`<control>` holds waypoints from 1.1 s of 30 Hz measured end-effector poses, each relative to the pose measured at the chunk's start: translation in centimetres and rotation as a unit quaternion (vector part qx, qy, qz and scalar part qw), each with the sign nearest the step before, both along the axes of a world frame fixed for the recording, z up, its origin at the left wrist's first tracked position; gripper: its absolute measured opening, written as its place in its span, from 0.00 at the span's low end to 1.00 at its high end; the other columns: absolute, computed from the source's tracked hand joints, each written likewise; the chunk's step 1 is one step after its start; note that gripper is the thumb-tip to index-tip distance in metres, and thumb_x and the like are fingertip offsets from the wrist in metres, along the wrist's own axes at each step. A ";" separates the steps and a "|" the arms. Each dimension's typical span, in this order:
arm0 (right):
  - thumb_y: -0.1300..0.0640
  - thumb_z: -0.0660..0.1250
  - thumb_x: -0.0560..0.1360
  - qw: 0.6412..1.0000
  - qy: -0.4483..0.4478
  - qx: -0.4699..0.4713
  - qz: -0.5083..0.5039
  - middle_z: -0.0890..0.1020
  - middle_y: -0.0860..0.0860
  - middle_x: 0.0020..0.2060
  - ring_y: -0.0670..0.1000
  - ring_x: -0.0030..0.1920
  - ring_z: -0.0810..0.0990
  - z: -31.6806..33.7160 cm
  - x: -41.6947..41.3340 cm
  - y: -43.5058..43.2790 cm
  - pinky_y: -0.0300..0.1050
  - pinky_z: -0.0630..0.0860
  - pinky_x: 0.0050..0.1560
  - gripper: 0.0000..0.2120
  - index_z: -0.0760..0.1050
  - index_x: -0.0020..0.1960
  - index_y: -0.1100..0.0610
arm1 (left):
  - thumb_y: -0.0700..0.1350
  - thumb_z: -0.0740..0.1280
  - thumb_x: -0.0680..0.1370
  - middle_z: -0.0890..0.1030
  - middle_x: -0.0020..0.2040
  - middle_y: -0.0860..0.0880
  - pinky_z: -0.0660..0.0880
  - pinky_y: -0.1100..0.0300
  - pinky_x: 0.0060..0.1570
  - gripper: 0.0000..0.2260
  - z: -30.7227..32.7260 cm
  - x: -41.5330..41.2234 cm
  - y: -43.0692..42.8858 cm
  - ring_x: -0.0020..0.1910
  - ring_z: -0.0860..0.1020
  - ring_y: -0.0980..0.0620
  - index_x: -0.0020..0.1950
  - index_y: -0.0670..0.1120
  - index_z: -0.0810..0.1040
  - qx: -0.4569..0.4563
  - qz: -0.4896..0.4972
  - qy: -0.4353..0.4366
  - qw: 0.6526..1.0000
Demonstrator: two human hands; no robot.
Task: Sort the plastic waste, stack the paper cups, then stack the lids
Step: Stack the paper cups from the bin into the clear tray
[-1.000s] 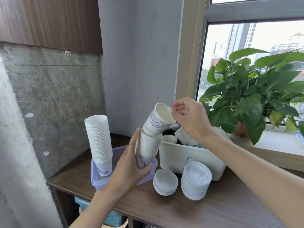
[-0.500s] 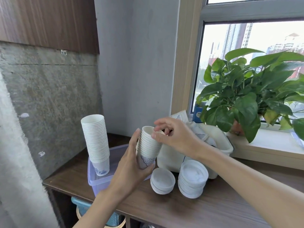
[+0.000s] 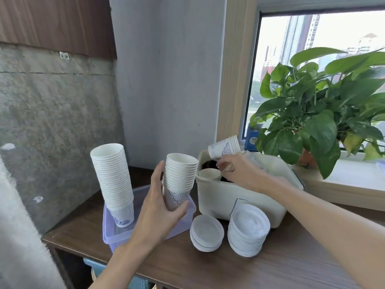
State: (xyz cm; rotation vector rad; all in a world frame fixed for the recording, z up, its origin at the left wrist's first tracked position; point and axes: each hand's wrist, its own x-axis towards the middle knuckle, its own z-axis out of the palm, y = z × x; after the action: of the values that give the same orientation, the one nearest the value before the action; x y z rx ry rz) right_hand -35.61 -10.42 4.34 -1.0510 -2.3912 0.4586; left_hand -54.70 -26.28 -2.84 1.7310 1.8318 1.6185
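Cup stack point(image 3: 180, 180) gripped by L hand point(image 3: 160, 211) fingers point(image 3: 180, 211); R hand point(image 3: 241, 174) fingers' point(image 3: 225, 164) hold inside bin point(image 3: 239, 201) can't tell.

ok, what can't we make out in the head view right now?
All head view:
- Inside of the cream bin: its wall and the right hand hide most of the contents.
- Right hand's fingertips: curled down into the bin, so any grip is unclear.
- Base of the held cup stack: covered by the left hand.
- Print on the blue box: too small to read.
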 end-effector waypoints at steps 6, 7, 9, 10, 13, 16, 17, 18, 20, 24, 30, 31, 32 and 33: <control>0.62 0.70 0.74 0.995 -0.081 0.022 0.047 0.83 0.50 0.49 0.48 0.49 0.79 -0.6 -1.6 1.4 0.37 0.74 0.51 0.08 0.82 0.53 0.58 | 0.43 0.78 0.71 0.73 0.55 0.75 0.81 0.50 0.51 0.48 -0.2 -0.3 0.3 0.56 0.76 0.67 0.69 0.77 0.48 -0.009 -0.005 0.002 1.000; 0.62 0.69 0.74 0.994 -0.089 0.023 0.050 0.84 0.51 0.49 0.47 0.49 0.79 -0.6 -1.8 1.5 0.34 0.72 0.50 0.08 0.82 0.53 0.59 | 0.43 0.78 0.71 0.73 0.55 0.75 0.81 0.51 0.52 0.48 -0.2 -0.3 0.3 0.56 0.76 0.67 0.70 0.77 0.48 -0.008 -0.006 0.004 1.000; 0.63 0.69 0.75 0.994 -0.099 0.021 0.051 0.84 0.51 0.49 0.46 0.47 0.79 -0.5 -1.9 1.7 0.30 0.69 0.47 0.08 0.83 0.53 0.60 | 0.43 0.78 0.71 0.73 0.55 0.75 0.80 0.52 0.54 0.48 -0.3 -0.4 0.4 0.56 0.76 0.67 0.69 0.77 0.48 -0.005 -0.006 0.006 1.000; 0.63 0.69 0.75 0.993 -0.105 0.022 0.048 0.85 0.51 0.48 0.45 0.45 0.78 -0.5 -2.0 1.7 0.29 0.69 0.46 0.08 0.83 0.52 0.59 | 0.43 0.78 0.71 0.73 0.55 0.75 0.80 0.53 0.54 0.48 -0.3 -0.5 0.4 0.57 0.76 0.67 0.69 0.78 0.48 -0.005 -0.005 0.007 1.000; 0.64 0.68 0.75 0.993 -0.112 0.017 0.041 0.84 0.50 0.45 0.46 0.44 0.79 -0.6 -2.2 1.8 0.32 0.71 0.47 0.08 0.84 0.51 0.59 | 0.44 0.78 0.71 0.74 0.56 0.75 0.76 0.61 0.55 0.48 -0.5 -0.5 0.6 0.58 0.75 0.69 0.68 0.78 0.48 -0.003 -0.004 0.008 1.000; 0.65 0.69 0.73 0.996 -0.085 0.018 0.036 0.82 0.49 0.41 0.48 0.43 0.81 -0.7 -1.9 1.7 0.37 0.76 0.48 0.08 0.84 0.50 0.60 | 0.44 0.78 0.71 0.73 0.55 0.77 0.74 0.65 0.54 0.47 -0.5 -0.4 0.7 0.57 0.75 0.69 0.70 0.77 0.49 -0.006 -0.007 0.010 1.000; 0.65 0.69 0.73 0.997 -0.064 0.017 0.032 0.83 0.50 0.41 0.50 0.43 0.82 -0.8 -1.8 1.6 0.40 0.79 0.47 0.07 0.84 0.50 0.60 | 0.44 0.78 0.71 0.73 0.55 0.77 0.75 0.63 0.54 0.47 -0.5 -0.3 0.6 0.57 0.75 0.69 0.70 0.76 0.49 -0.008 -0.008 0.010 1.000; 0.65 0.69 0.73 0.999 -0.042 0.018 0.029 0.83 0.52 0.41 0.52 0.43 0.83 -0.9 -1.6 1.5 0.44 0.80 0.47 0.07 0.83 0.49 0.60 | 0.43 0.78 0.71 0.72 0.55 0.77 0.77 0.60 0.53 0.47 -0.5 -0.2 0.6 0.56 0.75 0.68 0.70 0.76 0.49 -0.011 -0.008 0.008 1.000; 0.65 0.69 0.73 0.999 -0.010 0.028 0.017 0.83 0.53 0.41 0.53 0.43 0.83 -1.1 -1.3 1.2 0.48 0.80 0.45 0.07 0.83 0.50 0.59 | 0.43 0.77 0.71 0.72 0.56 0.76 0.80 0.54 0.51 0.47 -0.4 -0.1 0.4 0.56 0.76 0.68 0.70 0.77 0.49 -0.015 -0.008 0.006 1.000; 0.64 0.66 0.76 0.996 0.068 0.053 -0.005 0.80 0.52 0.40 0.51 0.40 0.80 -0.7 -1.1 0.6 0.41 0.78 0.41 0.08 0.81 0.52 0.59 | 0.43 0.77 0.71 0.75 0.57 0.70 0.80 0.53 0.51 0.47 -0.4 0.0 0.3 0.57 0.76 0.67 0.69 0.78 0.49 -0.019 -0.006 0.003 1.000; 0.67 0.67 0.74 0.980 0.181 0.087 -0.017 0.81 0.51 0.38 0.52 0.41 0.82 2.3 -0.8 -0.9 0.38 0.78 0.49 0.09 0.82 0.52 0.62 | 0.44 0.77 0.71 0.76 0.61 0.61 0.76 0.58 0.57 0.45 -0.3 0.2 0.5 0.59 0.77 0.60 0.72 0.73 0.51 -0.033 -0.012 0.000 0.999; 0.67 0.67 0.74 0.974 0.209 0.085 -0.012 0.82 0.50 0.37 0.53 0.41 0.83 2.9 -0.8 -1.2 0.46 0.80 0.50 0.08 0.82 0.51 0.61 | 0.44 0.77 0.71 0.76 0.62 0.60 0.76 0.58 0.58 0.45 -0.3 0.2 0.5 0.60 0.77 0.58 0.72 0.73 0.51 -0.033 -0.014 0.000 0.999; 0.67 0.67 0.74 0.968 0.239 0.072 -0.004 0.82 0.50 0.36 0.54 0.40 0.84 3.7 -0.7 -1.7 0.51 0.81 0.49 0.08 0.82 0.51 0.61 | 0.44 0.77 0.71 0.76 0.62 0.61 0.76 0.57 0.59 0.45 -0.3 0.2 0.6 0.60 0.78 0.57 0.72 0.73 0.51 -0.033 -0.015 0.000 0.999; 0.68 0.67 0.74 0.963 0.265 0.056 0.007 0.83 0.51 0.37 0.54 0.39 0.84 4.4 -0.7 -2.3 0.52 0.82 0.47 0.09 0.82 0.51 0.60 | 0.44 0.77 0.71 0.76 0.62 0.61 0.76 0.57 0.59 0.45 -0.3 0.3 0.7 0.60 0.78 0.56 0.71 0.74 0.51 -0.034 -0.016 -0.001 0.999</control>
State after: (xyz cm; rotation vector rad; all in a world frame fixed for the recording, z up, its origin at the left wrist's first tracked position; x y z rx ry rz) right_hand -36.26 -12.73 8.71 -0.7452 -1.9218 0.5266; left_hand -54.39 -25.58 -3.17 1.7210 1.8274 1.5271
